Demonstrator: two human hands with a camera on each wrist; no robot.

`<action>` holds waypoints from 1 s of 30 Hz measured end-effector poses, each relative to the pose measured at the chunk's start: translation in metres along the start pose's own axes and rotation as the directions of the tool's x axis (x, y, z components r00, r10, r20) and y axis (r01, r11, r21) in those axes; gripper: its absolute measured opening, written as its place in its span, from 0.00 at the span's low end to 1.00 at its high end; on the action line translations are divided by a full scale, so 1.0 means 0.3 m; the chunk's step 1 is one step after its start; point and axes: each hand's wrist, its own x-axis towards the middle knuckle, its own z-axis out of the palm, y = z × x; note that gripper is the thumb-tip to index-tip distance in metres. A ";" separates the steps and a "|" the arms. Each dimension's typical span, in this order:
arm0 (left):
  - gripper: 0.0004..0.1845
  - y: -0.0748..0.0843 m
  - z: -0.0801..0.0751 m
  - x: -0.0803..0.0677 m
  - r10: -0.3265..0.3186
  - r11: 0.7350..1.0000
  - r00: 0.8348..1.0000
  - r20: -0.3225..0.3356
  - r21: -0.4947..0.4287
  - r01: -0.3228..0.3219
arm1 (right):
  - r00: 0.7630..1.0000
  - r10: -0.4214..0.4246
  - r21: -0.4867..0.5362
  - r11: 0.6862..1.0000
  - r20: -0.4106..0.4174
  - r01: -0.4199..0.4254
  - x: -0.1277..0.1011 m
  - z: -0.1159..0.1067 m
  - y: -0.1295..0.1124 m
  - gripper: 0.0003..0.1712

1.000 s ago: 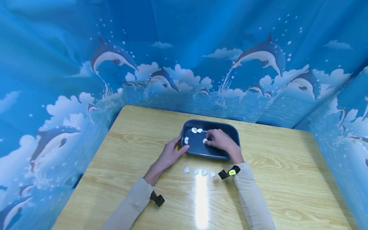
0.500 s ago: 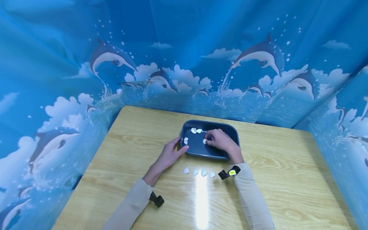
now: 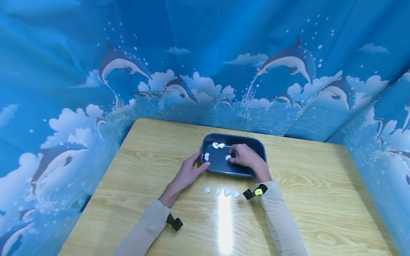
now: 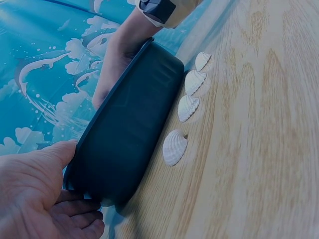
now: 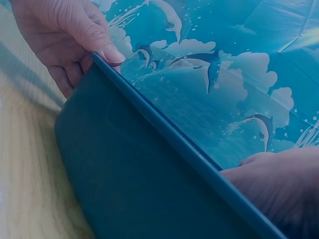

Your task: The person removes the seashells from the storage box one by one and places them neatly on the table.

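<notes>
The right hand (image 3: 246, 158) pinches a white shell (image 3: 228, 157) inside the dark blue tray (image 3: 259, 149), near the middle of the frame. The left hand (image 3: 189, 172) holds the tray's left rim with its thumb on top. Three more shells (image 3: 219, 145) lie in the tray. Four shells (image 3: 221, 192) sit in a row on the wooden table (image 3: 320, 199), just below the tray. Nothing has moved since the earlier frames.

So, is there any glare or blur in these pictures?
Head view: a bright streak of glare lies on the table below the row of shells; the edges look stretched. Left wrist view: the left hand is close and soft. Right wrist view: the tray wall looks slightly blurred.
</notes>
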 end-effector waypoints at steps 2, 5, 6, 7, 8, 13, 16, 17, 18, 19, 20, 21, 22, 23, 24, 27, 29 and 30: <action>0.38 0.002 0.000 0.000 -0.002 1.000 1.000 0.000 0.001 0.002 | 1.000 0.007 0.001 1.000 0.014 -0.007 -0.001 -0.003 -0.002 0.14; 0.38 0.002 0.000 0.000 -0.008 1.000 1.000 0.000 0.002 0.008 | 0.999 0.015 0.003 1.000 0.032 -0.015 -0.004 -0.005 -0.002 0.15; 0.38 0.002 0.001 0.000 -0.009 1.000 1.000 0.000 0.002 0.009 | 0.999 0.016 0.002 1.000 0.036 -0.016 -0.004 -0.005 -0.001 0.15; 0.38 0.002 0.001 0.000 -0.012 1.000 1.000 -0.001 0.002 0.012 | 0.999 0.017 0.002 1.000 0.039 -0.017 -0.004 -0.005 0.000 0.15; 0.38 0.001 0.001 0.001 -0.013 1.000 1.000 -0.001 0.003 0.013 | 0.999 0.019 0.001 1.000 0.041 -0.019 -0.003 -0.005 0.001 0.16; 0.38 -0.002 0.002 0.001 -0.015 1.000 1.000 -0.004 0.004 0.015 | 0.999 0.032 -0.014 0.999 0.044 -0.032 0.000 0.000 0.006 0.16; 0.38 -0.003 0.001 0.001 -0.012 1.000 1.000 -0.005 0.000 0.012 | 0.998 0.036 -0.017 0.999 0.046 -0.036 0.001 0.001 0.008 0.17; 0.38 -0.003 0.001 0.001 -0.011 1.000 1.000 -0.005 -0.001 0.011 | 0.998 0.036 -0.017 0.999 0.047 -0.036 0.002 0.002 0.008 0.17; 0.38 -0.004 0.001 0.001 -0.011 1.000 1.000 -0.004 -0.002 0.011 | 0.998 0.036 -0.017 0.999 0.047 -0.035 0.002 0.002 0.007 0.17; 0.38 -0.004 0.001 0.001 -0.011 1.000 1.000 -0.004 -0.003 0.011 | 0.998 0.035 -0.017 0.999 0.047 -0.034 0.001 0.002 0.007 0.17; 0.38 -0.004 0.001 0.000 -0.011 1.000 1.000 -0.003 -0.004 0.011 | 0.998 0.033 -0.016 0.999 0.045 -0.032 0.001 0.002 0.007 0.17; 0.38 -0.004 0.001 0.000 -0.012 1.000 1.000 -0.002 -0.005 0.012 | 0.999 0.030 -0.016 0.999 0.044 -0.030 0.001 0.002 0.006 0.17; 0.38 -0.003 0.001 0.000 -0.013 1.000 1.000 -0.001 -0.005 0.013 | 0.999 0.028 -0.018 0.999 0.044 -0.027 0.001 0.002 0.006 0.17; 0.38 -0.003 0.001 0.000 -0.014 1.000 1.000 0.000 -0.005 0.014 | 0.999 0.027 -0.019 0.999 0.044 -0.026 0.001 0.003 0.006 0.17; 0.38 -0.002 0.001 -0.001 -0.013 1.000 1.000 0.001 -0.006 0.013 | 0.999 0.025 -0.019 1.000 0.044 -0.024 0.000 0.003 0.006 0.17; 0.38 0.002 0.001 -0.002 -0.012 1.000 1.000 0.002 -0.005 0.012 | 0.999 0.020 -0.019 1.000 0.046 -0.019 0.001 0.005 0.006 0.16; 0.38 0.004 0.001 -0.002 -0.013 1.000 1.000 0.001 -0.004 0.013 | 0.999 0.020 -0.016 1.000 0.048 -0.019 0.002 0.005 0.005 0.16; 0.37 0.005 0.002 -0.002 -0.012 1.000 1.000 0.002 -0.005 0.012 | 0.999 0.020 -0.014 1.000 0.049 -0.019 0.002 0.005 0.004 0.16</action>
